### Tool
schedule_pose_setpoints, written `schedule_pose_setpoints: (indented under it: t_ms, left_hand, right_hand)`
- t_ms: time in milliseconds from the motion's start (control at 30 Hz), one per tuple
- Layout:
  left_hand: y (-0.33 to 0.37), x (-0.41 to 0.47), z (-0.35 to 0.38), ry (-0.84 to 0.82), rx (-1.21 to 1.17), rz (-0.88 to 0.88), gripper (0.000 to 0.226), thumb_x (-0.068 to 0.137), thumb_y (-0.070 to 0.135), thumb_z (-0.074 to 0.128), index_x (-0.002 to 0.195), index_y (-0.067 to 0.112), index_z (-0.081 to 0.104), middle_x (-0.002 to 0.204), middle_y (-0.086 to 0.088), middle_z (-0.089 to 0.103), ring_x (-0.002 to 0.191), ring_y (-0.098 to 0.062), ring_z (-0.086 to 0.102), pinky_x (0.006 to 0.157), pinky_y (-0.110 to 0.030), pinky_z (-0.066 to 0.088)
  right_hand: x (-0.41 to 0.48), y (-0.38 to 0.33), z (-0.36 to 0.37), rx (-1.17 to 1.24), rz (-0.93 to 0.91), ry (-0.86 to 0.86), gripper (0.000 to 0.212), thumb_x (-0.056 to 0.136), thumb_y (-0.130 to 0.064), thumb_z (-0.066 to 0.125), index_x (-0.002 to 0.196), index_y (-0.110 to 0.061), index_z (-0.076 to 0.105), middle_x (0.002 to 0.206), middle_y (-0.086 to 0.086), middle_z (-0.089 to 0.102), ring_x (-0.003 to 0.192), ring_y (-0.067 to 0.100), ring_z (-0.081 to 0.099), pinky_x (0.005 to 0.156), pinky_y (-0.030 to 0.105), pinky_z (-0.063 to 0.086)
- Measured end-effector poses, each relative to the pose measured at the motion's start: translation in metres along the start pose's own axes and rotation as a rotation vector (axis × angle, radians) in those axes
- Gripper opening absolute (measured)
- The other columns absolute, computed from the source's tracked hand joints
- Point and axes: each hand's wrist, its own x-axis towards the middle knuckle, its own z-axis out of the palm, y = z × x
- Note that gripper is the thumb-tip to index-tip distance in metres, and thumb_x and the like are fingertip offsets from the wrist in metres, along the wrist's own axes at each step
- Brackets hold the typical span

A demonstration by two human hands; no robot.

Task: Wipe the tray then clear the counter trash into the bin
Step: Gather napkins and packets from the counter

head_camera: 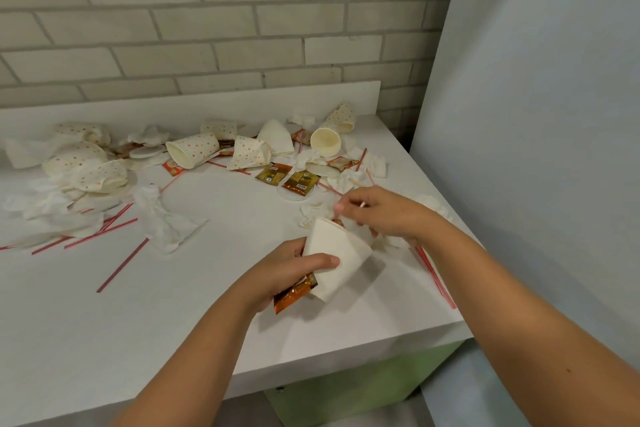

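Held tight in the left hand are one white paper cup and one orange packet, just above the counter. The right hand is curled at the cup's mouth; whether anything is pinched cannot be told. Two brown packets are seen farther back.

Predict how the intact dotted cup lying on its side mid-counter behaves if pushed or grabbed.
The dotted cup lies on its side and tapers, so it would probably roll in a curve. It is paper and looks empty, so likely light and easily knocked away. The crushed cup beside it suggests a firm grip would crumple it.
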Motion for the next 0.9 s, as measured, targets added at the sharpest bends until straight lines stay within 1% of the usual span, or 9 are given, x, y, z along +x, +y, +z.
schedule_pose_setpoints:
  t_ms: [100,200,267,333,500,633,733,800,900]
  left_hand:
    - [-0.004,-0.002,-0.005,0.120,-0.026,0.021,0.046,0.085,0.032,0.062,0.126,0.030,0.041,0.112,0.004,0.060,0.097,-0.014,0.061,0.072,-0.023,0.050]
    - [-0.008,-0.004,-0.010,0.228,-0.050,0.061,0.062,0.084,0.031,0.063,0.133,0.037,0.025,0.115,0.003,0.053,0.097,-0.016,0.059,0.070,-0.024,0.050]
    - [-0.010,-0.007,-0.013,0.267,-0.044,0.107,0.066,0.084,0.030,0.064,0.132,0.044,0.020,0.118,0.001,0.049,0.098,-0.017,0.058,0.069,-0.024,0.051]
    - [-0.013,-0.009,-0.016,0.307,-0.022,0.150,0.061,0.084,0.029,0.065,0.126,0.046,0.024,0.114,0.001,0.050,0.096,-0.018,0.059,0.071,-0.026,0.052]
    - [-0.021,-0.016,-0.025,0.413,0.012,0.173,0.043,0.085,0.027,0.063,0.112,0.033,0.029,0.100,0.001,0.052,0.086,-0.018,0.060,0.064,-0.024,0.050]
    - [-0.030,-0.027,-0.035,0.488,-0.003,0.174,0.035,0.088,0.031,0.059,0.108,0.029,0.031,0.097,0.001,0.055,0.083,-0.017,0.061,0.062,-0.023,0.050]
    - [-0.037,-0.039,-0.048,0.546,-0.013,0.165,0.024,0.088,0.035,0.058,0.099,0.032,0.036,0.099,-0.003,0.057,0.086,-0.023,0.062,0.066,-0.028,0.052]
    - [-0.040,-0.047,-0.058,0.576,0.006,0.172,0.019,0.088,0.036,0.057,0.088,0.033,0.039,0.097,-0.005,0.059,0.086,-0.026,0.062,0.066,-0.030,0.052]
    - [-0.044,-0.067,-0.075,0.631,0.061,0.176,0.017,0.088,0.036,0.058,0.080,0.031,0.044,0.094,-0.004,0.061,0.086,-0.027,0.061,0.069,-0.033,0.049]
  right_hand:
    - [0.018,0.013,-0.008,-0.312,0.108,0.225,0.053,0.088,-0.046,0.057,0.132,-0.018,0.048,0.133,0.005,0.044,0.112,0.020,0.051,0.089,0.030,0.044]
    - [0.031,0.026,0.000,-0.497,0.229,0.118,0.094,0.074,-0.056,0.068,0.147,-0.020,0.020,0.147,0.008,0.028,0.129,0.028,0.041,0.098,0.040,0.042]
    - [0.036,0.031,0.011,-0.562,0.248,0.078,0.104,0.071,-0.056,0.071,0.149,-0.021,0.011,0.147,0.007,0.027,0.131,0.029,0.039,0.097,0.041,0.042]
    - [0.041,0.033,0.017,-0.557,0.231,0.102,0.097,0.076,-0.048,0.071,0.148,-0.020,0.013,0.146,0.007,0.030,0.131,0.029,0.040,0.095,0.039,0.043]
    - [0.046,0.026,0.019,-0.514,0.147,0.179,0.054,0.090,-0.020,0.058,0.139,-0.015,0.036,0.132,0.011,0.052,0.120,0.028,0.049,0.091,0.034,0.044]
    - [0.042,0.009,0.020,-0.384,0.127,0.255,0.043,0.093,-0.017,0.053,0.136,-0.012,0.045,0.132,0.013,0.052,0.118,0.028,0.051,0.091,0.031,0.044]
    - [0.042,-0.015,0.015,-0.328,0.016,0.310,0.024,0.092,-0.017,0.055,0.106,0.000,0.063,0.104,0.018,0.063,0.085,0.023,0.054,0.068,0.027,0.039]
    - [0.038,-0.036,0.015,-0.273,-0.063,0.318,0.025,0.091,-0.019,0.057,0.077,0.001,0.055,0.071,0.015,0.051,0.066,0.019,0.042,0.055,0.025,0.029]
    - [0.029,-0.072,0.027,-0.141,-0.148,0.252,0.032,0.092,-0.018,0.057,0.064,-0.010,0.043,0.059,0.000,0.036,0.055,0.013,0.033,0.050,0.024,0.023]
